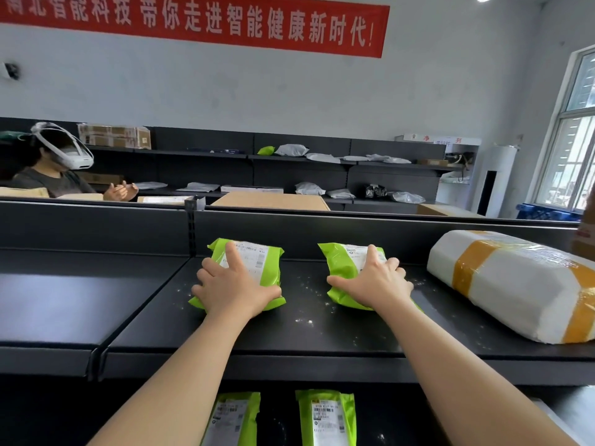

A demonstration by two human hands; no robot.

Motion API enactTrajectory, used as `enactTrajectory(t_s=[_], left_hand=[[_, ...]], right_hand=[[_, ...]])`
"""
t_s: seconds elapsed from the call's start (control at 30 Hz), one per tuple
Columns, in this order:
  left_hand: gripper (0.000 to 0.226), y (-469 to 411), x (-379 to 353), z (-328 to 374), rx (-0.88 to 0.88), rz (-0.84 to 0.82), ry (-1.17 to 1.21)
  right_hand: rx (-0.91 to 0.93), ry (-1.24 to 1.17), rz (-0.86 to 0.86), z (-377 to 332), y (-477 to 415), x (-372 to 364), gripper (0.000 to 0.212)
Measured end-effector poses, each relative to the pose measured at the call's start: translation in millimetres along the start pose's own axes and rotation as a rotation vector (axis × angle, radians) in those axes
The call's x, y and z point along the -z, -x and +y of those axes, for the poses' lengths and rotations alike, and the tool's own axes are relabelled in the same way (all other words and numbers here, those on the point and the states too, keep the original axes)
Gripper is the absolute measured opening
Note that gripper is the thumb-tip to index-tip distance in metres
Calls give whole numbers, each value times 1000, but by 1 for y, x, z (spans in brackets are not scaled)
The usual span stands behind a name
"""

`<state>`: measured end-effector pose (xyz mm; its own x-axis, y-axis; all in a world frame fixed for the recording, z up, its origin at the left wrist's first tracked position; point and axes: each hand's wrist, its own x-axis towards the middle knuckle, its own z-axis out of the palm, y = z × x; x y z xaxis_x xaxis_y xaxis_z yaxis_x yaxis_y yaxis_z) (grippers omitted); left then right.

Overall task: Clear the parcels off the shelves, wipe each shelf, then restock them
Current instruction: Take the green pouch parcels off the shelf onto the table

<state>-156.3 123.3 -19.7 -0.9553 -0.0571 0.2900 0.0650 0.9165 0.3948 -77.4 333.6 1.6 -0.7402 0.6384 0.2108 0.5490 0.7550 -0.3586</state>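
Two green parcels with white labels lie on the top black shelf point(322, 336). My left hand point(233, 284) rests flat on the left green parcel point(264, 262), fingers spread over it. On the right green parcel point(344, 265) lies my right hand point(376, 280), gripping its near right edge. White dust specks dot the shelf between and in front of the two parcels. A large white parcel point(521, 284) wrapped in foam and banded with yellow tape sits at the shelf's right end.
Two more green parcels point(325, 420) lie on the shelf below. The adjoining shelf section point(64, 297) is to the left. A person wearing a headset point(61, 165) stands beyond the shelf back. Far shelves hold grey bags and cardboard boxes.
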Motion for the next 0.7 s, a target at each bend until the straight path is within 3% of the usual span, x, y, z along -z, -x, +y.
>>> enactTrajectory(t_s=[0.1,0.33,0.7], left_hand=[[127,-2,4,4,-35,65,21],[124,-4,5,9,-40,49,54],[119,18,15,13,-105,85,240]], right_hand=[[-13,-8,-10,-2,-2,-3,108],[49,-88,101,-3,0,-5,72],[37,-157,219,6,23,23,69]])
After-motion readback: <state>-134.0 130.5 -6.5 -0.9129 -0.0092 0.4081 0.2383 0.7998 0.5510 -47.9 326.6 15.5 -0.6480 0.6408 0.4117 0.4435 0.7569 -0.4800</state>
